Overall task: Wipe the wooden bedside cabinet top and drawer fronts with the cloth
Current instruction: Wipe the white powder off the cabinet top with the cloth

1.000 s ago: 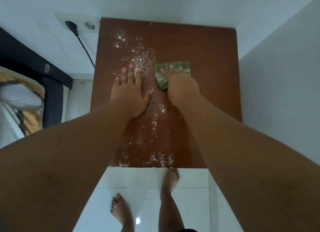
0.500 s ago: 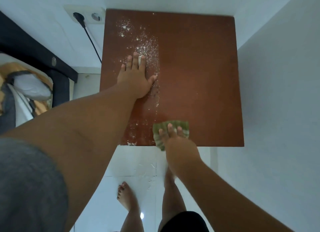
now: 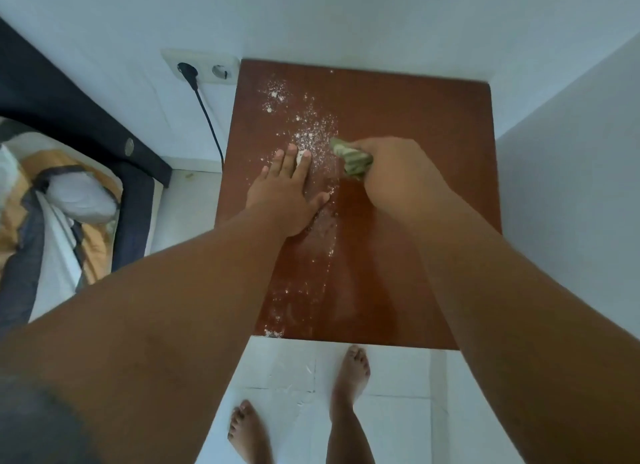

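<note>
The reddish-brown wooden cabinet top (image 3: 415, 124) fills the middle of the view, seen from above. White powder (image 3: 311, 124) is scattered over its left half, in a trail from the back down to the front edge. My left hand (image 3: 284, 197) lies flat on the top, fingers apart, over the powder. My right hand (image 3: 391, 173) is bunched around a green and white cloth (image 3: 349, 159), held at the right edge of the powder patch, just right of my left fingertips. The drawer fronts are hidden below the top.
White walls stand behind and right of the cabinet. A wall socket (image 3: 204, 67) with a black plug and cable (image 3: 207, 121) is at the back left. A bed with dark frame (image 3: 86, 124) and patterned bedding (image 3: 52, 204) lies left. My bare feet (image 3: 349, 373) stand on white floor tiles.
My right hand with the cloth swept from mid-top down to the front edge, then came back up to the powder patch, now bunched. My left hand stayed flat on the top.
</note>
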